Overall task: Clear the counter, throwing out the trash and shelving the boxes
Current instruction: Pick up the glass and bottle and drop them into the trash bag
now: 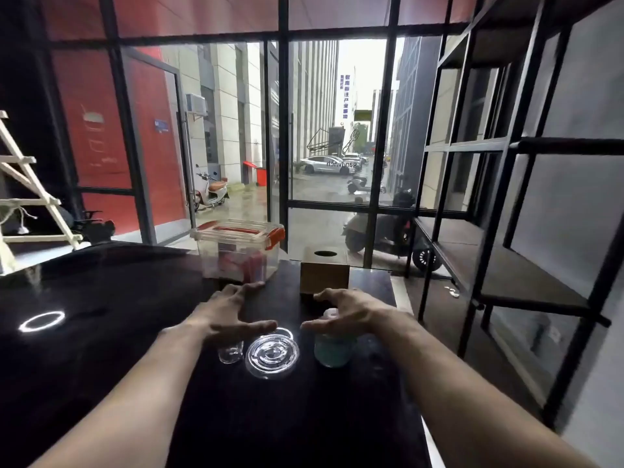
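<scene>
On the dark counter (118, 332) stands a clear plastic storage box (238, 251) with an orange-clipped lid and red items inside, at the far edge. To its right sits a brown wooden box (324, 276) with a round hole in its top. Nearer me are a small clear cup (230, 352), a clear round lid (272, 357) and a bottle of blue-green liquid (333, 349). My left hand (233, 310) hovers open above the small cup, just short of the storage box. My right hand (347, 310) is open over the bottle's top, in front of the wooden box.
A black metal shelf unit (513, 265) with dark boards stands to the right of the counter. A pale wooden ladder rack (30, 197) is at the left. Behind the counter is a glass wall with a street and scooters outside.
</scene>
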`<state>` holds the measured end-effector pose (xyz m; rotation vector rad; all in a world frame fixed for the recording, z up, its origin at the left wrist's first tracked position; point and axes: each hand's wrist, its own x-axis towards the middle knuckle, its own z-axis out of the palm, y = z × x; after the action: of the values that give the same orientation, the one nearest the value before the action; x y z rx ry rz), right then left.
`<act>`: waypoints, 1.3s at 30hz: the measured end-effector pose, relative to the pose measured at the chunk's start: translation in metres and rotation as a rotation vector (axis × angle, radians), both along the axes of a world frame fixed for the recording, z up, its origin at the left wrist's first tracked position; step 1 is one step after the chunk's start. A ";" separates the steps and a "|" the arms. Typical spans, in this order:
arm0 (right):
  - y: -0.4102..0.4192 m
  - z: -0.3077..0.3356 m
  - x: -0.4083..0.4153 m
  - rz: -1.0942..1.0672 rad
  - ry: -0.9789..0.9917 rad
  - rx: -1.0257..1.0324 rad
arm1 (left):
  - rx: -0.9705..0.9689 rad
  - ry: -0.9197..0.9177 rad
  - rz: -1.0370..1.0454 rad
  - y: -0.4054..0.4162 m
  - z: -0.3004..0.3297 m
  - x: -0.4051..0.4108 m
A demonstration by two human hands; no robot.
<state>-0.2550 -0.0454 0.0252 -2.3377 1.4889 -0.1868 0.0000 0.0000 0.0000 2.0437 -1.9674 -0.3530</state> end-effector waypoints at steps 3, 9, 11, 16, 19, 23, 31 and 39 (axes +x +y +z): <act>0.005 -0.005 -0.001 0.026 0.020 0.074 | 0.029 0.024 -0.025 0.006 -0.010 0.000; 0.008 -0.017 -0.005 -0.014 0.010 -0.003 | -0.001 -0.056 0.029 0.013 -0.027 0.002; 0.009 -0.019 -0.005 -0.019 0.008 -0.025 | -0.040 -0.045 0.035 0.014 -0.025 0.000; 0.008 -0.021 -0.004 -0.023 -0.001 -0.044 | -0.109 0.000 -0.004 0.016 -0.004 -0.021; 0.010 -0.021 -0.005 -0.024 0.003 -0.053 | -0.099 -0.036 -0.060 0.016 -0.004 -0.040; 0.013 -0.020 -0.008 -0.014 0.012 -0.055 | -0.097 -0.101 -0.089 0.013 -0.026 -0.051; 0.009 -0.025 -0.006 -0.019 0.012 -0.060 | 0.113 -0.201 -0.109 0.015 -0.015 -0.058; 0.009 -0.030 -0.006 -0.006 -0.002 -0.088 | 0.125 -0.139 -0.076 0.005 -0.011 -0.056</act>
<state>-0.2606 -0.0369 -0.0049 -2.4006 1.5159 -0.2614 -0.0558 0.0054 -0.0107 2.1266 -2.1600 -0.3682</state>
